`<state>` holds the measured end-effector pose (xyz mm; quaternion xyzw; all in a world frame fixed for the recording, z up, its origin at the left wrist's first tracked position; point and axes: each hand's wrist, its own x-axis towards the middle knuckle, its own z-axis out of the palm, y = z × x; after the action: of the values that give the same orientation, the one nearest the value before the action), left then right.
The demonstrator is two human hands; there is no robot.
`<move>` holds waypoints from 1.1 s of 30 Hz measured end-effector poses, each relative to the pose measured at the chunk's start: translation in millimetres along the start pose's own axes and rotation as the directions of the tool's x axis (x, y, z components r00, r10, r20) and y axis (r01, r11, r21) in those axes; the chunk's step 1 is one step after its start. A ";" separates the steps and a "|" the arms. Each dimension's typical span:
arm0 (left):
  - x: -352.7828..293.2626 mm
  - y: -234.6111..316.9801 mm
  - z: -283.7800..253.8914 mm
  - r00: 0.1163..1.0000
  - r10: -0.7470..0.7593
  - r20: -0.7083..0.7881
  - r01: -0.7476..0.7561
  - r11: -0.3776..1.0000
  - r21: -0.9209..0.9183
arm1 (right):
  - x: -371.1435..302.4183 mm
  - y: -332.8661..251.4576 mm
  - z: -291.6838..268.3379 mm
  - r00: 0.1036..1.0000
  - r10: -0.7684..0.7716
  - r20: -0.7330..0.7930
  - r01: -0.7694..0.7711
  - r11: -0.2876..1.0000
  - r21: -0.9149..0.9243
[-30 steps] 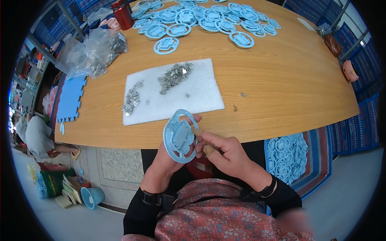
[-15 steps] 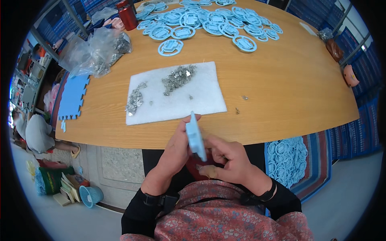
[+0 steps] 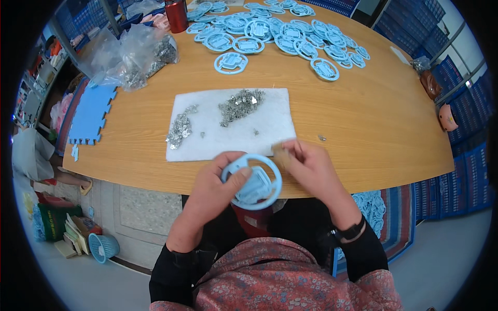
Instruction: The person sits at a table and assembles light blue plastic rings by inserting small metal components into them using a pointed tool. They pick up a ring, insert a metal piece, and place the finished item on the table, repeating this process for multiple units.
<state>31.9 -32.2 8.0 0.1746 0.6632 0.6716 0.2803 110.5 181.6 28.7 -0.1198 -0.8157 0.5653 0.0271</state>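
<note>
A light blue plastic ring-shaped part (image 3: 259, 187) with a raised block inside it lies face up in my left hand (image 3: 215, 184), the thumb pressed on its upper left. It hangs over the table's front edge, above my lap. To its right, my right hand (image 3: 311, 168) is closed in a pinch at the near right corner of a white pad (image 3: 270, 119). A yellowish cover shows on one fingertip; whatever those fingers hold is too small and blurred to name. Small silvery metal pieces (image 3: 240, 107) lie heaped on the pad, with a second heap (image 3: 180, 129) at its left.
Many more blue ring parts (image 3: 231, 63) cover the far side of the wooden table (image 3: 373, 124). A clear plastic bag of metal pieces (image 3: 137, 62) and a red flask (image 3: 177, 16) stand far left. Small metal bits (image 3: 322, 138) lie right of the pad.
The blue ring part has turned from edge-on to face up in my left hand. My right hand has moved away from it, up and right to the pad's corner.
</note>
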 end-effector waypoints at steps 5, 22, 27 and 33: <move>11.4 -14.8 -9.8 0.996 0.032 -0.080 -0.033 0.999 -0.017 | 64.7 5.4 19.0 0.981 -0.180 -0.076 0.129 0.889 -0.439; 9.7 -14.5 -2.8 0.998 -0.013 0.065 0.007 0.996 0.087 | 15.9 -17.3 18.2 0.910 -0.394 0.126 0.414 0.874 -0.253; 7.8 -15.7 9.6 0.998 0.059 0.006 -0.058 0.998 -0.028 | 3.5 3.2 21.7 0.985 -0.170 -0.016 0.171 0.982 0.075; 3.6 -9.8 17.5 0.992 0.122 -0.011 -0.120 0.989 0.086 | -1.1 1.5 20.8 0.999 -0.022 0.047 0.004 0.938 0.348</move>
<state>41.1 -16.6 -1.2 0.2207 0.6816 0.6601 0.2258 108.0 162.8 20.0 -0.0933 -0.7043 0.7031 0.0311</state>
